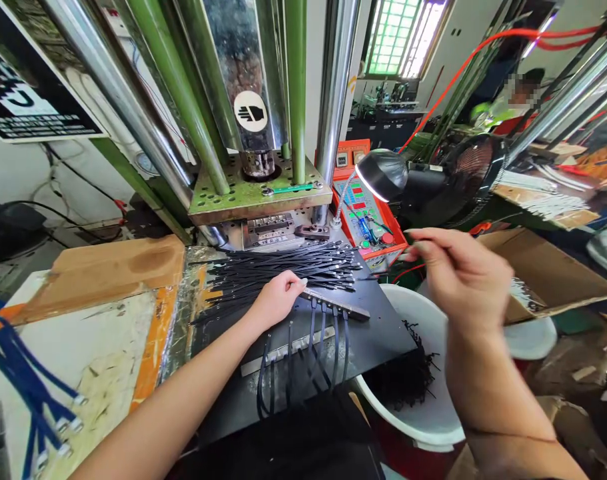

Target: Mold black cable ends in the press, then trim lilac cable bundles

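Observation:
My left hand is closed at the left end of a dark metal bar, its thumb and fingers pinched together; what it grips is hidden. Several black cables hang from this bar toward me. Below it lies a pale slotted metal strip on the black work surface. A heap of black cables with metal tips is spread behind my left hand. My right hand is raised over the white bucket at the right, thumb and fingertips pressed together; a thin item at the fingertips is too blurred to name.
A press with green columns stands behind the cables. Beside it are an orange control box, a black lamp and a fan. The white bucket holds black scraps. Blue cables lie left; a cardboard box stands right.

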A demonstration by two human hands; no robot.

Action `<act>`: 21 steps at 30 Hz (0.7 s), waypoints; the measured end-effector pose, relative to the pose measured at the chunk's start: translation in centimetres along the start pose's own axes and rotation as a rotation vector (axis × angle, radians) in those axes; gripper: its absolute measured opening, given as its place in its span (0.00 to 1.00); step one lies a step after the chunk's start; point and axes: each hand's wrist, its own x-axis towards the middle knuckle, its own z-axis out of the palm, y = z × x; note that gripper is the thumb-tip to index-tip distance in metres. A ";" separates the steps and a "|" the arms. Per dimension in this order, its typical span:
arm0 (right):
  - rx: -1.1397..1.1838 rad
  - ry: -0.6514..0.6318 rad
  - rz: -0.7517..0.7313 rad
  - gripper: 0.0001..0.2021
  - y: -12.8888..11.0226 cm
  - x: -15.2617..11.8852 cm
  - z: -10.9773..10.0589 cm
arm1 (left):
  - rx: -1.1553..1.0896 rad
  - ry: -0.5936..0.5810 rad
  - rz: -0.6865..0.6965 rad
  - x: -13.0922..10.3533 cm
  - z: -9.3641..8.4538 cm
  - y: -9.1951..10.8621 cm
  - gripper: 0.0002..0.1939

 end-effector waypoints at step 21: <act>-0.188 -0.662 -0.082 0.13 -0.2 0.7 10.8 | -0.033 -0.399 -0.189 -3.5 -4.3 3.6 0.27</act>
